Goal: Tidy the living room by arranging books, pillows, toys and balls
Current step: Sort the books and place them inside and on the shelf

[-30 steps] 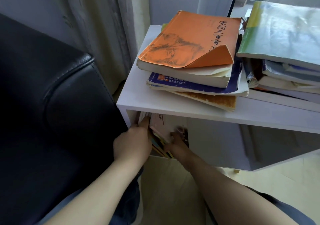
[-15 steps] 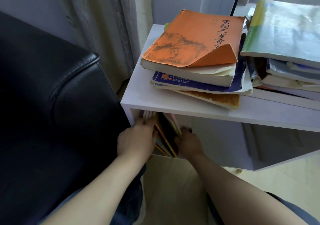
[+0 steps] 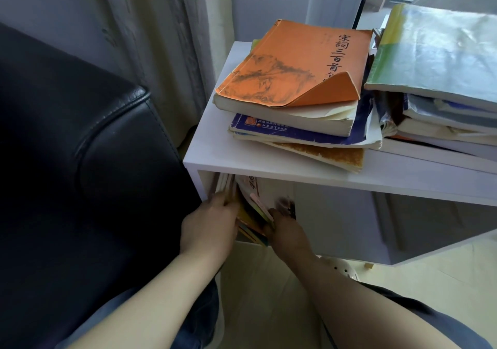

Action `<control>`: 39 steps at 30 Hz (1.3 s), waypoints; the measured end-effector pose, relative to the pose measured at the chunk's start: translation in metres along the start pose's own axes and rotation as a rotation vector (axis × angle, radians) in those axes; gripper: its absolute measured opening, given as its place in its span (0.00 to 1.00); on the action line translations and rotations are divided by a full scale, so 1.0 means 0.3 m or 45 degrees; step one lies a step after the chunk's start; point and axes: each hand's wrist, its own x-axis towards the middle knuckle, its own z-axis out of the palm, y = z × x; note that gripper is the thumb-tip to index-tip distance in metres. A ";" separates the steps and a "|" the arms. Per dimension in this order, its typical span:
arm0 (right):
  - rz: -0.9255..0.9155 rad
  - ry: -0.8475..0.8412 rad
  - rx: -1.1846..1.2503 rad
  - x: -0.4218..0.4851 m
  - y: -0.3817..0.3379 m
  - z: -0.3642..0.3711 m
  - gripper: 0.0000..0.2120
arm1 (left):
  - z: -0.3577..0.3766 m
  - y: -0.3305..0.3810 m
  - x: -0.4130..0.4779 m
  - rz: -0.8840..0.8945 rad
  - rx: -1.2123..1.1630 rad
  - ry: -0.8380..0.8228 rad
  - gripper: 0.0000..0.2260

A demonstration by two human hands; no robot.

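The person's left hand (image 3: 208,227) is reaching into the open compartment under the top board of the white shelf unit (image 3: 212,147), at its front left corner. Its fingers are lying close together and curling onto the pale page edges of the upright books (image 3: 252,209) standing against the compartment's left wall. The right hand (image 3: 285,231) is coming in from the other side of the same row, its thumb and fingers bending round the edge of the outermost book, which is leaning to the right; the fingertips are blurring, so how deep they are reaching cannot be told. The books are sitting between the two hands, fanning apart at the top. On the top board, near its left edge, an orange book (image 3: 293,63) with a curling cover corner is lying on a blue book (image 3: 295,131), which is resting on a brown-covered book (image 3: 330,156) overhanging toward the front edge. A second book stack (image 3: 441,53) is lying just beside them toward the right edge. A black leather sofa arm (image 3: 80,133) is standing against the unit's left side, with a curtain (image 3: 150,26) hanging behind.
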 end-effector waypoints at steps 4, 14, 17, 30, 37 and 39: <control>-0.016 0.030 0.050 -0.001 0.007 0.007 0.16 | 0.003 0.027 0.007 0.034 0.089 -0.023 0.13; -0.056 0.038 0.158 0.002 0.010 -0.005 0.17 | -0.044 -0.028 0.048 0.263 0.061 0.256 0.15; -0.065 0.048 0.168 -0.007 0.007 -0.004 0.16 | -0.044 -0.027 0.036 0.185 0.049 0.234 0.13; -0.117 0.032 0.084 -0.039 0.002 0.076 0.20 | -0.010 -0.017 0.040 -0.142 -0.758 0.059 0.29; -0.085 -0.093 -0.119 -0.061 0.021 0.069 0.38 | -0.028 0.001 0.034 0.004 -0.249 0.106 0.15; -0.054 -0.093 -0.179 -0.041 0.012 0.077 0.39 | -0.024 0.001 0.037 0.027 -0.267 0.105 0.13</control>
